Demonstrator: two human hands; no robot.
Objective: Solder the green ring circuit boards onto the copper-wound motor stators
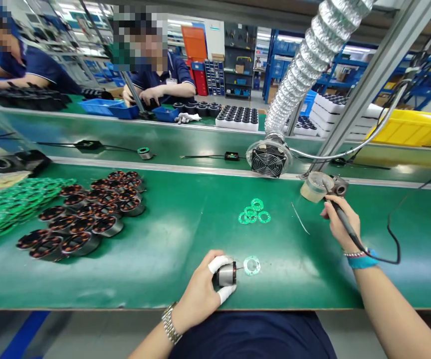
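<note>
My left hand (205, 284), with white finger covers, grips a motor stator (226, 274) lying on its side near the table's front edge. Thin leads run from the stator toward a green ring-shaped circuit board (252, 266) just right of it. In my right hand (340, 224) is a soldering iron (344, 222), its cable trailing off to the right. The iron's tip is at a round translucent tub (316, 187); whether it touches the contents I cannot tell. Several more green ring boards (250, 214) lie mid-table, and a thin solder wire (300, 218) rests between them and the tub.
Many wound stators (81, 214) stand at left, beside stacked green board panels (9, 204). A fan (268, 162) on a silver duct (301, 70) hangs at the table's back edge, near a metal post (372, 85). Co-workers (163, 85) sit across the line.
</note>
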